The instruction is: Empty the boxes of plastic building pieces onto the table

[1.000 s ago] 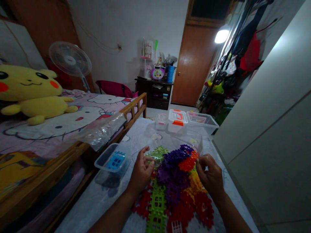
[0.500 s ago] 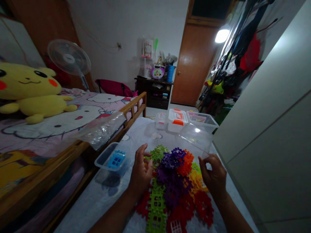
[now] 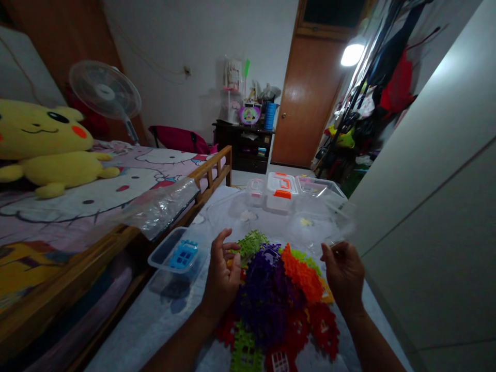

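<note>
My right hand pinches the edge of a clear plastic container, held tilted at the right of the table. My left hand is open, fingers loosely curved and apart, at the left side of a heap of plastic building pieces. Purple pieces lie on top in the middle, with orange pieces to their right. Green pieces show behind, beside my left fingers. Red pieces spread at the front right. More green pieces lie at the front left.
A clear tub with blue pieces stands left of my left hand. Lidded boxes with orange clips stand at the table's far end, beside another clear box. A wooden bed rail borders the left, a pale cabinet the right.
The clear container has swung right and tilted away from the heap in my right hand. Purple and orange pieces have tumbled toward me and spread over the green ones. My left hand has barely moved.
</note>
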Demonstrator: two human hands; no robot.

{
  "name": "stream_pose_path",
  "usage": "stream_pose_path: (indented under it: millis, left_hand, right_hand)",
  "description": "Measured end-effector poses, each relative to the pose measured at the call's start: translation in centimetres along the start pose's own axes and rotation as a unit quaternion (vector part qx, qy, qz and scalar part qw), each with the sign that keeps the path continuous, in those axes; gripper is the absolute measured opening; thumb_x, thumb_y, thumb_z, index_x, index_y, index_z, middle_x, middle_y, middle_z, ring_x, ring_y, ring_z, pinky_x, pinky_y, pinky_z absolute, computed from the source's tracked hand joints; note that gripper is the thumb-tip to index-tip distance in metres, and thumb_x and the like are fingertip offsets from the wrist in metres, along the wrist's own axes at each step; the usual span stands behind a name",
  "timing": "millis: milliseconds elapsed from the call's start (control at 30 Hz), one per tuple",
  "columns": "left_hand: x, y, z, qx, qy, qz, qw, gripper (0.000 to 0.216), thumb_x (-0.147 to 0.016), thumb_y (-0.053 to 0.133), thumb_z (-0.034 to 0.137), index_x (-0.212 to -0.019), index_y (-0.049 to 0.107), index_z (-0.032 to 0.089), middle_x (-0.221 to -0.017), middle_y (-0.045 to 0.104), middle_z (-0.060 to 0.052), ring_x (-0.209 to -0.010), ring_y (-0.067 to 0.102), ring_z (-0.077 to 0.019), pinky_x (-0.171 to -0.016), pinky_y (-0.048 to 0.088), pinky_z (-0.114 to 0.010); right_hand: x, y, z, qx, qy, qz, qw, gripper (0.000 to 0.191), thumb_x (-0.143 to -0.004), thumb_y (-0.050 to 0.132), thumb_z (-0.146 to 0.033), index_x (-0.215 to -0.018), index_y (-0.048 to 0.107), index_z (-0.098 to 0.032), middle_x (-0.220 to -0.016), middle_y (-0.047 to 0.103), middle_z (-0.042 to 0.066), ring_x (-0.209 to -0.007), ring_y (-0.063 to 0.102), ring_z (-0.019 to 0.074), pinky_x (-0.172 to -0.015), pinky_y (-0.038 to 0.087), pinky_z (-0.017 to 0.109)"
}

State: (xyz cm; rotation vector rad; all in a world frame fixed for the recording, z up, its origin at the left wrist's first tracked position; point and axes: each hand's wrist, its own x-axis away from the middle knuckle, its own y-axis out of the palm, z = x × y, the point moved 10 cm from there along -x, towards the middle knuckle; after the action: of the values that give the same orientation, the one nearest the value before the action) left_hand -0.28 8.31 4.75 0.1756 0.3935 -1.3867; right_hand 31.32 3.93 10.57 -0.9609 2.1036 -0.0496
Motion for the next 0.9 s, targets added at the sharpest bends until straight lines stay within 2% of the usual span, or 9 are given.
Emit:
stream_pose_path:
  millis: [67, 167, 367, 500, 600, 733, 900]
  left_hand:
    - [-0.1, 0.1, -0.2, 0.03, -0.006, -0.001, 1.0, 0.065, -0.087, 0.052, 0.016, -0.143, 0.025, 0.034, -0.139, 0.042, -0.01, -0.098, 0.059, -0.017, -0.078, 0.053, -0.029]
    - [-0.4, 0.3, -0.7, 0.063, -0.025, 0.0, 0.998, 0.071, -0.087, 0.052, 0.016, -0.146, 0.016, 0.034, -0.135, 0.044, -0.009, -0.095, 0.06, -0.0152, -0.08, 0.052, -0.029]
    - [-0.7, 0.4, -1.7, 0.089, -0.063, 0.021, 0.994, 0.076, -0.084, 0.055, 0.018, -0.146, 0.013, 0.035, -0.128, 0.049, -0.008, -0.093, 0.061, -0.0148, -0.082, 0.052, -0.031]
    - [-0.8, 0.3, -1.7, 0.119, -0.07, 0.024, 0.99, 0.075, -0.086, 0.056, 0.02, -0.146, 0.014, 0.036, -0.125, 0.052, -0.007, -0.093, 0.061, -0.0144, -0.08, 0.052, -0.03]
    - [-1.0, 0.3, -1.9, 0.143, -0.088, 0.014, 0.986, 0.065, -0.089, 0.055, 0.023, -0.144, 0.023, 0.033, -0.12, 0.057, -0.006, -0.094, 0.061, -0.0143, -0.081, 0.051, -0.028]
    - [-1.3, 0.2, -2.6, 0.204, -0.132, 0.014, 0.97, 0.05, -0.088, 0.057, 0.025, -0.134, 0.038, 0.03, -0.112, 0.062, -0.003, -0.085, 0.062, -0.012, -0.075, 0.051, -0.024]
    - [-1.9, 0.1, -2.4, 0.289, -0.152, 0.019, 0.945, 0.051, -0.081, 0.065, 0.025, -0.129, 0.045, 0.027, -0.111, 0.061, -0.003, -0.073, 0.059, -0.0084, -0.065, 0.05, -0.02]
  right_hand:
    - [0.1, 0.2, 1.4, -0.041, 0.068, 0.002, 0.997, 0.027, -0.087, 0.063, -0.039, -0.073, 0.047, -0.023, -0.063, 0.051, -0.005, -0.057, 0.052, 0.0135, -0.058, 0.042, 0.027]
    - [0.7, 1.2, 2.9, -0.07, 0.134, -0.007, 0.988, 0.027, -0.087, 0.063, -0.042, -0.074, 0.048, -0.023, -0.061, 0.052, -0.005, -0.057, 0.052, 0.0141, -0.059, 0.043, 0.027]
    - [2.4, 4.0, 4.2, -0.091, 0.16, -0.047, 0.982, 0.032, -0.086, 0.062, -0.049, -0.074, 0.047, -0.024, -0.063, 0.052, -0.005, -0.058, 0.054, 0.0143, -0.06, 0.044, 0.028]
    - [2.4, 4.2, 4.4, -0.125, 0.171, -0.051, 0.976, 0.029, -0.086, 0.062, -0.046, -0.076, 0.046, -0.024, -0.064, 0.051, -0.006, -0.057, 0.054, 0.0139, -0.058, 0.045, 0.027]
    - [1.6, 3.7, 3.5, -0.141, 0.166, -0.049, 0.975, 0.026, -0.086, 0.063, -0.042, -0.076, 0.047, -0.024, -0.062, 0.051, -0.006, -0.056, 0.053, 0.0128, -0.059, 0.044, 0.026]
    - [0.0, 3.9, 1.3, -0.185, 0.16, -0.066, 0.967, 0.024, -0.086, 0.064, -0.038, -0.076, 0.047, -0.024, -0.061, 0.05, -0.008, -0.054, 0.051, 0.0111, -0.057, 0.043, 0.025]
    - [-1.2, 7.2, -2.4, -0.252, 0.169, -0.179, 0.936, 0.025, -0.082, 0.066, -0.037, -0.076, 0.047, -0.024, -0.058, 0.049, -0.008, -0.049, 0.048, 0.0103, -0.05, 0.041, 0.024]
